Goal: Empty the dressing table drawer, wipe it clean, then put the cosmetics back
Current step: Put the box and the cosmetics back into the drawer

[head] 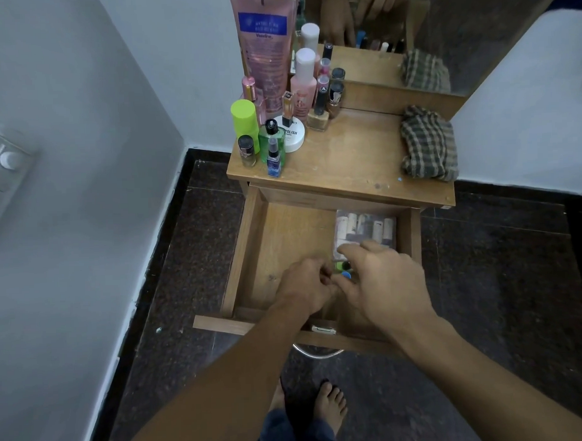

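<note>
- Drawer (290, 240) stood pulled fully out beneath the front edge of the dressing table top (350, 159), and most of its wooden floor showed bare.
- A clear case of pale tubes (366, 229) lay in the drawer's rear right corner, against the right wall.
- A few small green and blue items (344, 268) sat just in front of that case, near the middle of the drawer; they were too small and too covered to name.
- The left hand (305, 285) reached into the drawer near its front edge with its fingers curled in tight, their tips meeting the other thumb; I could not tell whether it pinched anything.
- The right hand (384, 284) was spread wide above the small items, fingers bent downward, the forefinger reaching over the near edge of the case; no grip showed.
- Cosmetics crowded the top's rear left corner: a tall pink tube (264, 49), a pink bottle with a white cap (304, 84), a lime-capped bottle (245, 118), a green bottle (271, 138), a blue spray bottle (275, 161), a white round tub (295, 134) and several nail polish bottles (319, 115).
- A checked cloth (427, 146) lay bunched at the top's right edge, well apart from the bottles.
- A mirror (458, 33) rose behind the rear edge.
</note>
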